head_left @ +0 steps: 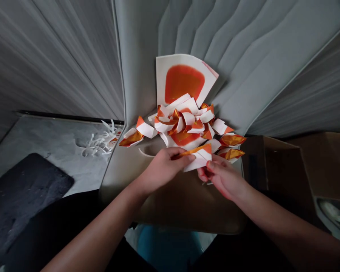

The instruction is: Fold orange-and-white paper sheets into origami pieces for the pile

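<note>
A partly folded white paper [200, 158] with an orange-gold top edge is held between my two hands, above the chair seat. My left hand [170, 160] pinches its left side, thumb in front and fingers behind. At the lower right, my right hand [219, 172] grips the same paper between thumb and fingers. Just beyond lies a heap of folded gold-and-orange paper pieces [178, 121], some boat-shaped. Two folded boats [232, 140] sit to the right of the heap, and another [132, 138] to its left. A stack of flat sheets [185, 79] with an orange-gold square leans against the chair back.
The padded grey chair [141, 56] faces me. White paper strips [102, 141] lie on the floor at the left, near a dark mat [28, 204]. Cardboard boxes [283, 162] stand at the right. Something teal [168, 247] shows below the seat.
</note>
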Action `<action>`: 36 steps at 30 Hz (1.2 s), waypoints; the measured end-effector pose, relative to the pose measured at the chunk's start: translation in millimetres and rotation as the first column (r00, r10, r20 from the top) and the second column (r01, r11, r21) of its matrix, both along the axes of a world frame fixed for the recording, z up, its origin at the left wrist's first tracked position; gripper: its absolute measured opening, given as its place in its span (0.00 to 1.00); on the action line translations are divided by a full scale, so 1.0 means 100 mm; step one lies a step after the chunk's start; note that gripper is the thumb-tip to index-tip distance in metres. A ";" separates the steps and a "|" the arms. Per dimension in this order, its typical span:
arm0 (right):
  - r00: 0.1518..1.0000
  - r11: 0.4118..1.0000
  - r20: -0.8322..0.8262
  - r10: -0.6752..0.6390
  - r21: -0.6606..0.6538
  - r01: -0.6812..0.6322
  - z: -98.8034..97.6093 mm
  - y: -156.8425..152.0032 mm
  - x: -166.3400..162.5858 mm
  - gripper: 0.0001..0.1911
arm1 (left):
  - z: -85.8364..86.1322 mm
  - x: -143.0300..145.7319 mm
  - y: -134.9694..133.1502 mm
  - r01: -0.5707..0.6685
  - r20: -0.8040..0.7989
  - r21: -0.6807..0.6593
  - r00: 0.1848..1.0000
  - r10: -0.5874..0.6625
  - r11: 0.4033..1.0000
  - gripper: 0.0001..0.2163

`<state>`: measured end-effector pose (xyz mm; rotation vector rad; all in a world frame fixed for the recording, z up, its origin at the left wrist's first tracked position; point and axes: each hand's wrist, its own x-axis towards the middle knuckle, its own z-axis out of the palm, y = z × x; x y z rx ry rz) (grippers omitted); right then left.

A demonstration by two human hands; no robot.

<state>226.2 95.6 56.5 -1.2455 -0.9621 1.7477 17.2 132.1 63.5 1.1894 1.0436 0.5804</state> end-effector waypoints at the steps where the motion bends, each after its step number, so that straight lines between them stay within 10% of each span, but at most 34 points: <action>1: 0.999 1.000 -0.004 0.031 0.000 -0.031 0.01 0.02 0.00 0.20 | -0.01 0.00 0.02 -0.026 0.010 -0.021 1.000 0.026 0.999 0.17; 8: 0.994 0.996 0.064 -0.084 0.001 0.084 -0.04 0.02 -0.05 0.15 | -0.09 0.13 -0.02 -0.229 0.075 -0.074 0.969 0.234 0.971 0.20; 13: 0.983 0.984 0.054 -0.177 -0.024 0.179 -0.03 0.01 -0.12 0.16 | -0.06 0.23 -0.17 -0.327 0.010 0.191 0.944 0.331 0.926 0.16; 19: 0.974 0.975 0.051 -0.221 -0.002 0.222 -0.01 0.02 -0.16 0.16 | -0.03 0.19 -0.28 -0.180 -0.137 0.469 0.952 0.273 0.865 0.19; 30: 0.968 0.973 0.098 -0.229 0.020 0.228 -0.02 -0.02 -0.13 0.14 | 0.02 0.18 -0.32 -0.022 -0.286 0.544 0.935 0.209 0.839 0.18; 36: 0.940 0.971 0.247 -0.236 0.090 0.221 -0.01 -0.09 -0.19 0.08 | -0.07 0.19 -0.34 0.185 -0.488 0.762 0.794 0.362 0.620 0.23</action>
